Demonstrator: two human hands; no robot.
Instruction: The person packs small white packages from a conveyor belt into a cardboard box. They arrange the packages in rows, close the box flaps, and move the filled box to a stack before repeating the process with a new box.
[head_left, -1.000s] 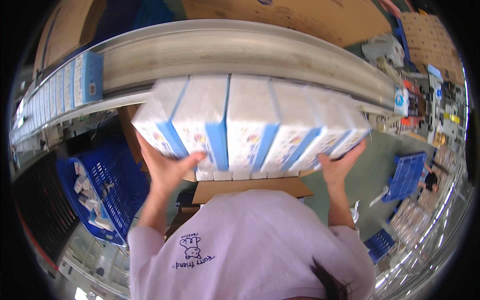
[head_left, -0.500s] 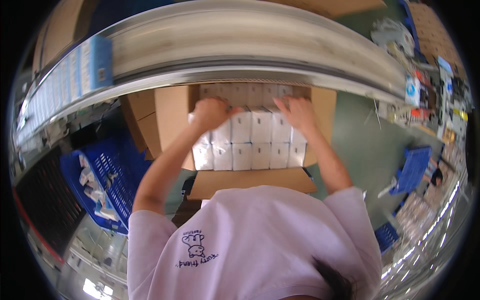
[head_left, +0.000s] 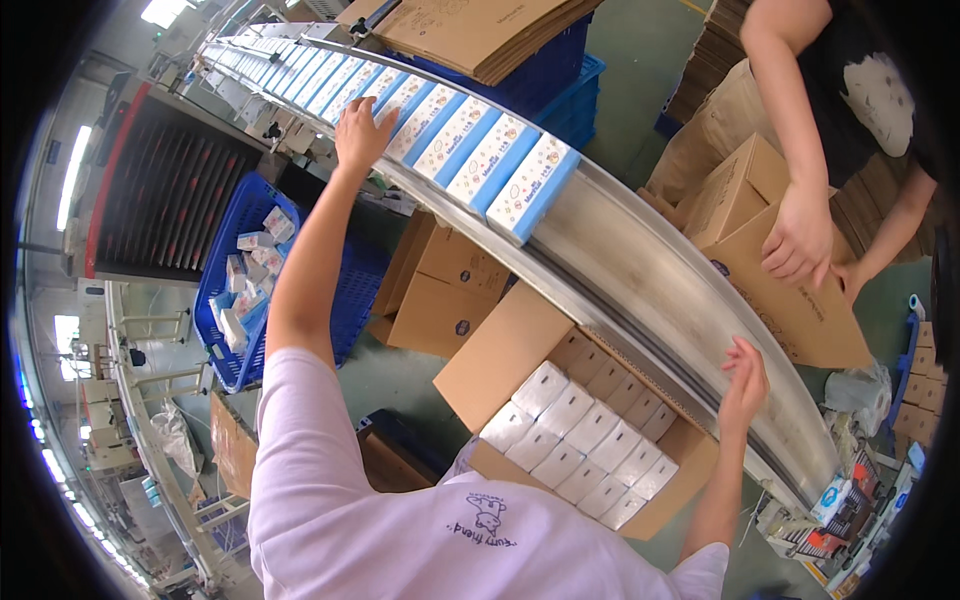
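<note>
My left hand is stretched out to the far left, its fingers spread at the near edge of a row of white and blue packs. The packs look like tissue packs and stand side by side on the conveyor. Whether the fingertips touch a pack I cannot tell. My right hand is over the conveyor's near edge at the right, fingers loosely bent and apart, holding nothing. Between my arms an open cardboard carton holds rows of white packs, with a lower level showing along its far side.
Across the conveyor a person's hands handle a brown carton. At left stands a blue basket with loose packs. Beside it are more cartons. Flattened cardboard lies stacked beyond the conveyor.
Both hands have left the packs in the carton. My left hand has reached far left to the conveyor row, my right hand out to the right. The view has turned, showing another person.
</note>
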